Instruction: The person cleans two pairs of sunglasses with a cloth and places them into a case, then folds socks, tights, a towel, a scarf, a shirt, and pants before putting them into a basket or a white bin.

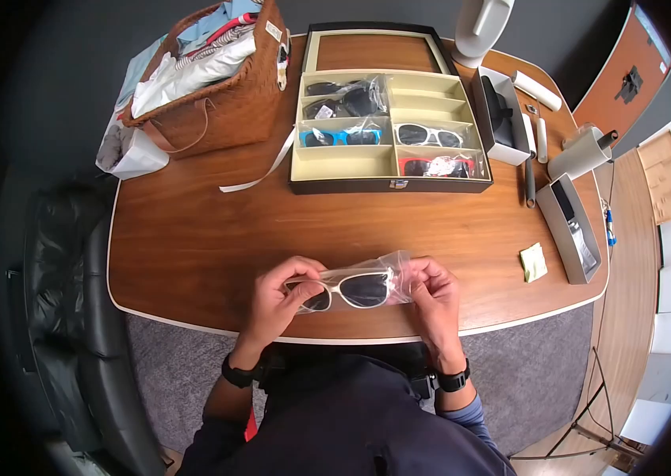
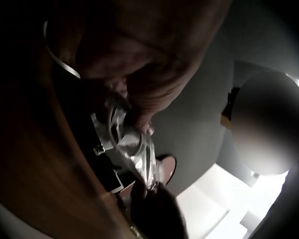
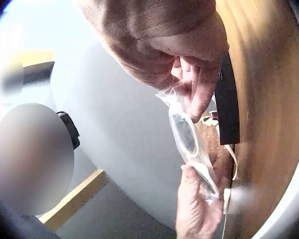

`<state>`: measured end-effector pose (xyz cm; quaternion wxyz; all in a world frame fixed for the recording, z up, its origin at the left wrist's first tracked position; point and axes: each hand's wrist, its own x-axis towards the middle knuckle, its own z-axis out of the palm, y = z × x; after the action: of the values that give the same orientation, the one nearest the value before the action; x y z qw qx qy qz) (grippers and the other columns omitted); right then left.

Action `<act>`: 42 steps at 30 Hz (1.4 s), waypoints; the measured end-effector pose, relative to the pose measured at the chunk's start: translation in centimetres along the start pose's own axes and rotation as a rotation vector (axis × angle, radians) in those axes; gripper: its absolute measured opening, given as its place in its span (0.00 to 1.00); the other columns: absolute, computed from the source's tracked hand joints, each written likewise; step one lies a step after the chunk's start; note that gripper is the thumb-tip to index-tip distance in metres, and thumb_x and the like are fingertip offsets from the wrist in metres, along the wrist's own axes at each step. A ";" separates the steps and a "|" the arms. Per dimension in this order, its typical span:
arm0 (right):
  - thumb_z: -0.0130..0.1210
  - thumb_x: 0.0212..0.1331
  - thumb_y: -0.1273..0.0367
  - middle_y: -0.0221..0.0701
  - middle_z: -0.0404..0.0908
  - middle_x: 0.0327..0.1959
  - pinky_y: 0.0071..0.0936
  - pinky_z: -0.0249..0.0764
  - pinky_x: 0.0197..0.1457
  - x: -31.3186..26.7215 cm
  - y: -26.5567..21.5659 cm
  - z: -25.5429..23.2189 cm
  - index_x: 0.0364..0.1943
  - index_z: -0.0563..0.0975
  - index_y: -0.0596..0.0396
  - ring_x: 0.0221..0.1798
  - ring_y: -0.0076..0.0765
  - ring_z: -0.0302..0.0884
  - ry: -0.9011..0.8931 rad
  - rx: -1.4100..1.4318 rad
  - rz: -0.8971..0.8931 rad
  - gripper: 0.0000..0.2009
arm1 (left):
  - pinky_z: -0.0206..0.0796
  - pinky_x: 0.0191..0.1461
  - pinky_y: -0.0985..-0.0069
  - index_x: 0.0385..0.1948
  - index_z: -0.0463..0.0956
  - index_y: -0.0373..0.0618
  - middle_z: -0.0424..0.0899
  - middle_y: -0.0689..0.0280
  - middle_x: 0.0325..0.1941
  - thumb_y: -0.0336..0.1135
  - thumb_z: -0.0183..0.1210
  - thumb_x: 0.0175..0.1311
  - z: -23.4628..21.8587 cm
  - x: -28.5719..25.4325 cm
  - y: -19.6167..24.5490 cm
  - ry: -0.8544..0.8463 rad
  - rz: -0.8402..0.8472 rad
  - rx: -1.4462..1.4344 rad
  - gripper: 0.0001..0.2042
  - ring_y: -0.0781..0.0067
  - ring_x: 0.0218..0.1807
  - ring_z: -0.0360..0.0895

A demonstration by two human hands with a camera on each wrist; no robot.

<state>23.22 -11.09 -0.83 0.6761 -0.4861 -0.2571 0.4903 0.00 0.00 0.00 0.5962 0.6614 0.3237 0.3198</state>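
White sunglasses (image 1: 364, 291) in clear bag (image 1: 396, 264), left hand (image 1: 276, 301) and right hand (image 1: 439, 300) in pinching grip, basket label (image 1: 274, 31) illegible.

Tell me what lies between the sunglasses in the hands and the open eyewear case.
Nothing but a bare stretch of wooden tabletop separates the bagged sunglasses from the front edge of the eyewear case; the head view shows this.

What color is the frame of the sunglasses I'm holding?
The sunglasses have a cream-white frame, seen best in the head view.
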 end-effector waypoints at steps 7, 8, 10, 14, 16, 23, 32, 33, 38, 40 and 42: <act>0.60 0.65 0.81 0.30 0.81 0.47 0.19 0.77 0.45 -0.6 0.2 -0.7 0.47 0.81 0.63 0.46 0.20 0.79 -0.040 -0.449 -0.250 0.09 | 0.74 0.48 0.80 0.36 0.79 0.36 0.85 0.60 0.47 0.25 0.64 0.69 0.9 -0.2 -0.6 0.075 0.040 -0.013 0.03 0.79 0.45 0.80; 0.61 0.64 0.81 0.30 0.80 0.48 0.19 0.76 0.45 -0.7 0.0 -1.0 0.47 0.82 0.63 0.47 0.20 0.79 -0.106 -0.511 -0.234 0.09 | 0.74 0.48 0.80 0.36 0.79 0.37 0.85 0.60 0.47 0.25 0.64 0.69 0.9 0.0 -0.5 0.054 0.060 0.034 0.03 0.79 0.45 0.80; 0.61 0.64 0.80 0.29 0.81 0.46 0.19 0.77 0.45 -1.1 -0.8 -0.4 0.44 0.83 0.63 0.45 0.20 0.79 -0.122 -0.423 -0.061 0.06 | 0.74 0.47 0.80 0.35 0.79 0.37 0.85 0.60 0.47 0.25 0.65 0.68 1.2 0.5 -0.5 0.012 0.101 0.082 0.03 0.79 0.46 0.80; 0.60 0.67 0.77 0.27 0.84 0.38 0.21 0.80 0.43 -0.7 -0.5 -0.4 0.41 0.84 0.62 0.39 0.19 0.80 0.006 -0.174 0.091 0.03 | 0.76 0.51 0.78 0.42 0.80 0.37 0.85 0.61 0.50 0.22 0.66 0.66 2.1 1.1 -0.5 0.023 0.048 -0.030 0.06 0.74 0.51 0.81; 0.60 0.68 0.76 0.26 0.85 0.35 0.21 0.82 0.43 -1.0 -0.2 -0.9 0.40 0.84 0.61 0.38 0.19 0.81 0.065 -0.097 0.099 0.04 | 0.75 0.54 0.78 0.45 0.79 0.35 0.84 0.60 0.52 0.20 0.65 0.66 2.5 1.4 -0.1 0.163 -0.050 -0.394 0.09 0.73 0.54 0.81; 0.59 0.70 0.75 0.27 0.84 0.41 0.22 0.83 0.43 0.0 1.5 -1.9 0.38 0.85 0.60 0.40 0.20 0.80 0.133 -0.065 -0.082 0.05 | 0.74 0.41 0.80 0.37 0.80 0.36 0.86 0.65 0.34 0.21 0.62 0.69 0.9 1.0 -2.0 0.319 -0.036 -0.272 0.01 0.78 0.33 0.82; 0.58 0.71 0.72 0.33 0.87 0.38 0.27 0.85 0.42 0.2 0.2 -5.7 0.41 0.84 0.63 0.36 0.26 0.84 0.355 0.171 -0.065 0.07 | 0.73 0.48 0.80 0.46 0.82 0.36 0.85 0.68 0.40 0.24 0.63 0.69 -9.1 -1.0 -4.3 0.554 -0.073 0.155 0.07 0.79 0.42 0.81; 0.58 0.71 0.73 0.33 0.87 0.38 0.27 0.85 0.42 0.1 0.2 -5.7 0.41 0.84 0.63 0.36 0.26 0.84 0.347 0.194 -0.061 0.07 | 0.72 0.49 0.79 0.48 0.82 0.36 0.84 0.66 0.41 0.23 0.63 0.69 -9.3 -1.4 -4.3 0.614 0.055 0.528 0.09 0.77 0.43 0.81; 0.57 0.71 0.73 0.33 0.86 0.37 0.26 0.85 0.43 0.1 0.2 -3.6 0.39 0.83 0.63 0.37 0.25 0.85 0.251 0.329 0.001 0.07 | 0.71 0.56 0.82 0.60 0.77 0.34 0.81 0.66 0.51 0.19 0.61 0.68 -1.8 -0.3 1.8 0.311 0.160 0.522 0.19 0.80 0.50 0.79; 0.57 0.71 0.74 0.32 0.86 0.37 0.26 0.85 0.43 0.0 0.1 -3.2 0.40 0.83 0.63 0.37 0.25 0.84 0.183 0.313 0.047 0.06 | 0.71 0.60 0.81 0.65 0.73 0.32 0.82 0.64 0.53 0.18 0.62 0.67 1.3 0.9 2.9 -0.036 -0.060 0.043 0.23 0.79 0.49 0.81; 0.56 0.71 0.75 0.31 0.86 0.37 0.25 0.84 0.43 -0.4 -0.1 -3.0 0.40 0.83 0.62 0.37 0.24 0.84 0.150 0.274 0.082 0.06 | 0.74 0.57 0.77 0.60 0.78 0.37 0.86 0.64 0.52 0.20 0.64 0.65 3.3 1.7 1.3 -0.077 0.058 -0.070 0.20 0.78 0.50 0.82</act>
<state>25.60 -12.65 -1.94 0.7330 -0.4346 -0.1166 0.5101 3.71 -0.58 1.08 0.6215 0.6609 0.2700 0.3224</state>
